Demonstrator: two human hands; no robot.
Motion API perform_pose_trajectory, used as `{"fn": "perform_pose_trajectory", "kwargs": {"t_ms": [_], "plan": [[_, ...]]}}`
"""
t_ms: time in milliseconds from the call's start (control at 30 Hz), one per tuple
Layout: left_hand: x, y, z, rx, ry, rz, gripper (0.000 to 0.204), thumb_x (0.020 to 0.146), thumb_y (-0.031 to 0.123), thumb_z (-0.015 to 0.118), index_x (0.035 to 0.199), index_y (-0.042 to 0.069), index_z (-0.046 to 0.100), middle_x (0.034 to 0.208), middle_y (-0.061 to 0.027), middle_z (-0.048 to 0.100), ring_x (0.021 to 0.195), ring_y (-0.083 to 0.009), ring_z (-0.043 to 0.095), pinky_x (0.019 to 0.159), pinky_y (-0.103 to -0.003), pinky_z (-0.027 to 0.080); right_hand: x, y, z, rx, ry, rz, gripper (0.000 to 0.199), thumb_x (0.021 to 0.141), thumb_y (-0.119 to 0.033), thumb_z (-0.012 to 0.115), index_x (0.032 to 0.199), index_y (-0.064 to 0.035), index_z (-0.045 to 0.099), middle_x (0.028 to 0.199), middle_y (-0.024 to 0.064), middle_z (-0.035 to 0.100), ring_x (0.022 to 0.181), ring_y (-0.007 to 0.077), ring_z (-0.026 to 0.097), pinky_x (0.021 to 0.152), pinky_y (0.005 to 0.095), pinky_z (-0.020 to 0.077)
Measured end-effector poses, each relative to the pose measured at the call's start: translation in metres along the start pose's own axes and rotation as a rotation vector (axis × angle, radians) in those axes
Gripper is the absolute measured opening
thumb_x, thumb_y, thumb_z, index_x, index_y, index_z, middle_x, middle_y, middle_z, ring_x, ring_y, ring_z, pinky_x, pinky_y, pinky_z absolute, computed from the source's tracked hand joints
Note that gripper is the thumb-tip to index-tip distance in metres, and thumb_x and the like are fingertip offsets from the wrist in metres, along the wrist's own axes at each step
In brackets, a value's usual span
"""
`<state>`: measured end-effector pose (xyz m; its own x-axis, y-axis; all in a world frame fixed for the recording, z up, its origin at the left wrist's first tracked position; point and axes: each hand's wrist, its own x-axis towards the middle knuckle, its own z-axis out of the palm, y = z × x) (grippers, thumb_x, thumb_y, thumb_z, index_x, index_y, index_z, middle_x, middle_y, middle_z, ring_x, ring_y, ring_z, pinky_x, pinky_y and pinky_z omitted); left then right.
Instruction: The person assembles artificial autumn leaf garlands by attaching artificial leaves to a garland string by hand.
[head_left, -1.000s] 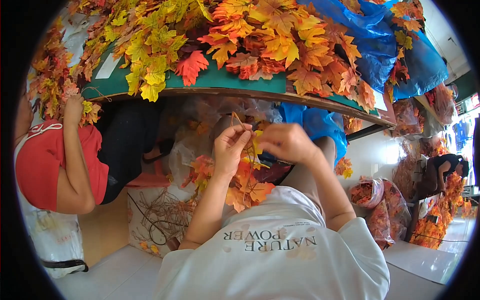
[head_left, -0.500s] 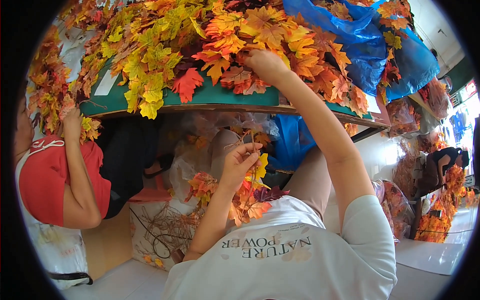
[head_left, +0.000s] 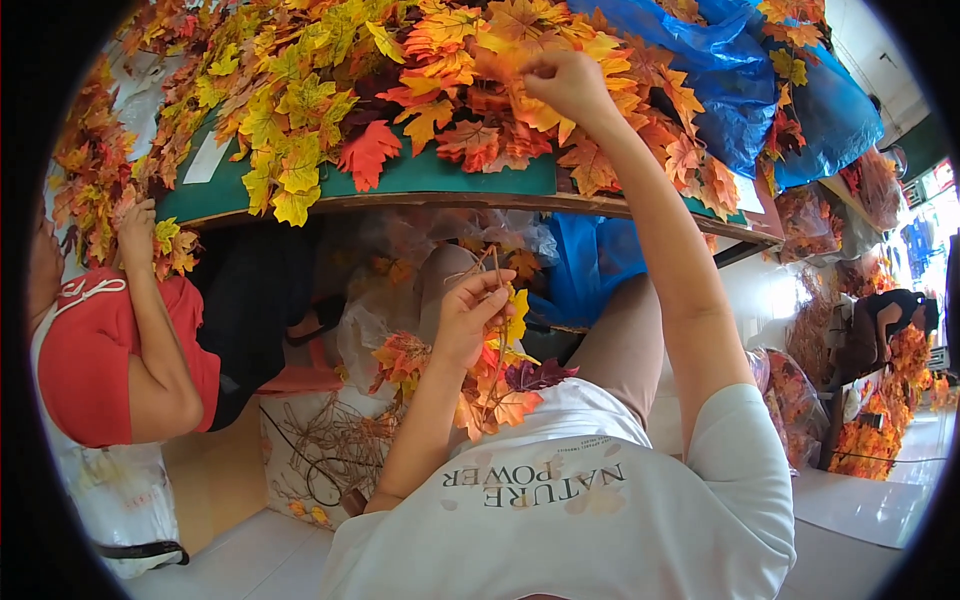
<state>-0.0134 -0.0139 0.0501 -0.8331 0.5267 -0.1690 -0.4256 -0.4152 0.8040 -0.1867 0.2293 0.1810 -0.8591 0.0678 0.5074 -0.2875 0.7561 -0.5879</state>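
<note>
Above the green-topped wooden table [head_left: 440, 178], the right hand [head_left: 568, 85], arm outstretched, pinched an orange fabric maple leaf [head_left: 520, 100] from its heap, while below it the left hand [head_left: 470, 315] gripped a leafy wire garland [head_left: 490, 385].

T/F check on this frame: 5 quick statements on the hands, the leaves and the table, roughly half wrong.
1. The right hand is up in the leaf pile on the table. True.
2. The left hand is empty. False: it holds a leaf sprig by thin stems.
3. The tabletop is green. True.
4. The bags on the table are red. False: blue.
5. Both hands touch each other. False: they are well apart.
</note>
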Motion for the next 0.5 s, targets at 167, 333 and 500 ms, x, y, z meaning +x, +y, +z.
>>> {"fn": "perform_pose_trajectory", "kwargs": {"t_ms": [167,333,500], "plan": [[0.005,-0.002,0.005,-0.041,0.101,0.068,0.024,0.085,0.003,0.060,0.109,0.000,0.059,0.080,-0.0014,0.060,0.069,-0.0088,0.061,0.057,-0.017,0.044,-0.023,-0.006,-0.001,1.137,0.293,0.434,0.017,0.084,-0.004,0.062,0.095,0.0087,0.059,0.095,0.0158,0.063,0.083,0.0198,0.065,0.072,0.0224,0.0554],[0.000,0.008,0.009,0.010,0.162,0.229,0.022,0.085,0.002,0.059,0.106,-0.001,0.058,0.081,-0.0016,0.059,0.069,-0.0089,0.061,0.056,-0.017,0.043,-0.132,-0.056,0.015,1.244,-0.013,0.566,0.016,0.084,-0.005,0.061,0.096,0.0049,0.060,0.096,0.0123,0.064,0.087,0.0214,0.064,0.075,0.0270,0.0552],[-0.005,0.012,0.020,0.002,0.158,0.238,0.023,0.085,0.000,0.059,0.108,-0.001,0.058,0.081,-0.0015,0.060,0.069,-0.0081,0.060,0.055,-0.016,0.042,-0.204,-0.080,0.042,1.280,0.079,0.757,0.018,0.080,-0.005,0.067,0.096,0.0012,0.061,0.090,0.0078,0.064,0.078,0.0162,0.064,0.069,0.0255,0.0541]]}}
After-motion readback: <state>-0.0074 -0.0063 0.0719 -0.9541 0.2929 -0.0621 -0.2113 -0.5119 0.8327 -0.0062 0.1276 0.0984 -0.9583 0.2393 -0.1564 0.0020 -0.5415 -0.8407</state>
